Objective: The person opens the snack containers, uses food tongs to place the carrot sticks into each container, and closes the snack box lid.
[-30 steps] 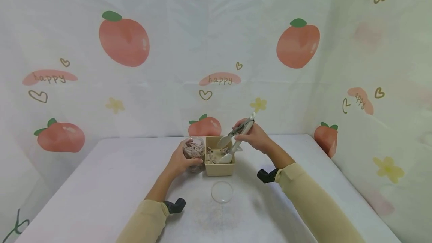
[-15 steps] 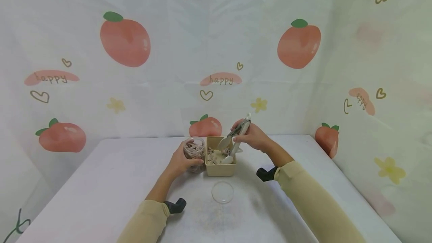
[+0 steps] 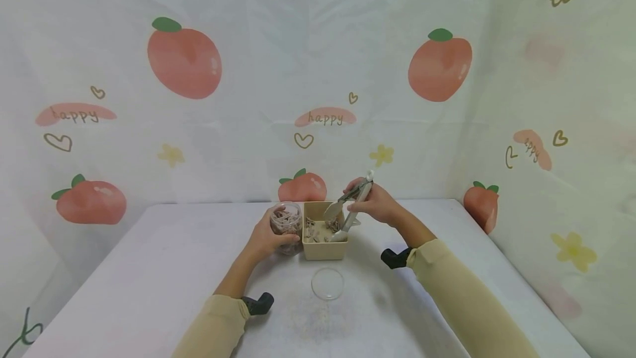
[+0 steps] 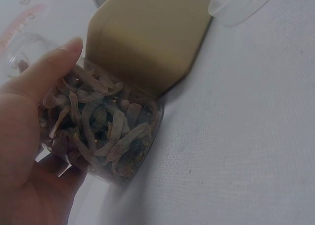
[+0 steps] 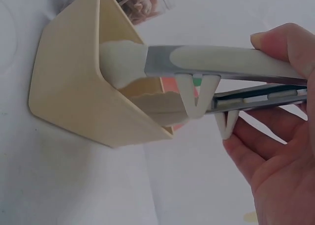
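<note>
My left hand (image 3: pixel 268 236) grips a clear plastic jar (image 3: pixel 286 220) filled with dried, brownish-grey curled strips (image 4: pixel 108 121). Right beside the jar stands a beige rectangular box (image 3: pixel 323 251), with some of the same dried pieces (image 3: pixel 312 230) on its floor. My right hand (image 3: pixel 375 201) holds a pair of tongs (image 3: pixel 365 189) with metal arms and pale tips. In the right wrist view the thumb (image 5: pixel 280 40) lies on one arm and fingers curl under the other. The tong tips (image 5: pixel 120 62) are spread apart and reach inside the box, whose wall hides their ends.
A round clear lid (image 3: pixel 327 284) lies flat on the white-covered table (image 3: pixel 189 269) in front of the box. Behind the table hangs a white curtain (image 3: pixel 318 48) printed with fruit and flowers. Black wrist mounts (image 3: pixel 258 304) sit at both cuffs.
The tongs moved slightly left and narrowed half a second ago, then shifted back a little to the right, staying over the box. The left hand and jar have stayed put.
</note>
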`<control>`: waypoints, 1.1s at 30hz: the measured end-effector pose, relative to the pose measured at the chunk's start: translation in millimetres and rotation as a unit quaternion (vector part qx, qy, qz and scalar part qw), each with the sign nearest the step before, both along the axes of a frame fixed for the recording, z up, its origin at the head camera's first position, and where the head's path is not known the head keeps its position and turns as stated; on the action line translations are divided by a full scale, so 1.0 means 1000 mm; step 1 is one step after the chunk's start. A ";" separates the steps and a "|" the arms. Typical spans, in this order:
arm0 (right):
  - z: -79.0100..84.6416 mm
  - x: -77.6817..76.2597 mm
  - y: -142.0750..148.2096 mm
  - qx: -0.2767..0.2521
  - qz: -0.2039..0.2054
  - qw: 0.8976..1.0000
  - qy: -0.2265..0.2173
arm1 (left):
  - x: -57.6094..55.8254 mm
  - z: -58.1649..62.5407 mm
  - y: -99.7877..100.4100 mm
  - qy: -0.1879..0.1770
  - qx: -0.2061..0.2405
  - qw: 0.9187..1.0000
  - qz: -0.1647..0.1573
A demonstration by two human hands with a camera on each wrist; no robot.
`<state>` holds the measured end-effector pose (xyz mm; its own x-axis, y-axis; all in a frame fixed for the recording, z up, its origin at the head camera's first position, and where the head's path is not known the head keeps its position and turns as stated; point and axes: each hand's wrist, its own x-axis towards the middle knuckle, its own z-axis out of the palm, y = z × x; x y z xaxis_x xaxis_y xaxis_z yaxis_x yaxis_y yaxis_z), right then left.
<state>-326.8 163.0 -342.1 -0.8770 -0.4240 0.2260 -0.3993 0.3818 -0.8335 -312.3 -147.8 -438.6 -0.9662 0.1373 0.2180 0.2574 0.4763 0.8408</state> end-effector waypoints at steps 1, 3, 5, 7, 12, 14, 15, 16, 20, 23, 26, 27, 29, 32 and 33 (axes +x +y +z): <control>0.000 0.001 0.000 0.002 0.001 1.000 0.007 | 0.000 0.000 0.000 0.001 -0.001 1.000 0.000; 0.001 0.002 -0.001 0.002 0.006 1.000 0.025 | 0.000 -0.001 0.000 0.002 -0.003 1.000 0.001; 0.009 0.009 -0.004 -0.005 0.009 1.000 0.027 | 0.000 0.000 0.000 0.001 -0.003 1.000 0.001; 0.013 0.012 -0.006 -0.014 0.011 1.000 0.025 | 0.001 0.000 0.000 0.001 -0.004 1.000 0.002; 0.007 0.005 -0.005 -0.030 0.008 1.000 0.004 | 0.001 0.001 0.000 0.000 -0.001 1.000 0.004; 0.003 0.001 -0.004 -0.024 0.008 1.000 -0.003 | 0.001 0.001 0.001 -0.001 0.001 1.000 0.004; 0.003 0.001 -0.003 -0.019 0.009 1.000 -0.006 | 0.001 0.000 0.001 -0.001 0.001 1.000 0.004; 0.002 0.001 -0.002 -0.015 0.010 1.000 -0.009 | 0.000 0.000 0.001 -0.001 0.001 1.000 0.004; 0.001 0.001 0.000 -0.004 0.012 1.000 -0.011 | 0.000 0.000 0.000 -0.005 -0.002 1.000 0.001; 0.002 0.001 0.001 -0.006 0.019 1.000 -0.003 | 0.001 0.001 0.000 -0.006 -0.004 1.000 0.003; 0.002 0.002 0.000 0.011 0.012 1.000 0.026 | 0.001 0.002 0.000 -0.007 -0.006 1.000 0.006; 0.002 0.002 -0.001 0.018 0.007 0.999 0.036 | 0.001 0.002 0.000 -0.008 -0.006 1.000 0.006; 0.001 0.003 -0.001 0.029 -0.006 0.998 0.053 | 0.001 0.002 0.000 -0.009 -0.008 1.000 0.005; 0.001 0.005 -0.002 0.020 -0.019 0.998 0.058 | 0.001 0.002 0.000 -0.012 -0.005 1.000 0.003; 0.001 0.005 -0.002 0.010 -0.020 0.998 0.055 | 0.001 0.002 0.001 -0.013 -0.004 1.000 0.003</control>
<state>-321.6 161.1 -340.8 -0.8633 -0.3952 0.3139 -0.4728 0.4154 -0.7771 -311.2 -147.2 -436.6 -0.9722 0.1336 0.1922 0.2333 0.4842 0.8433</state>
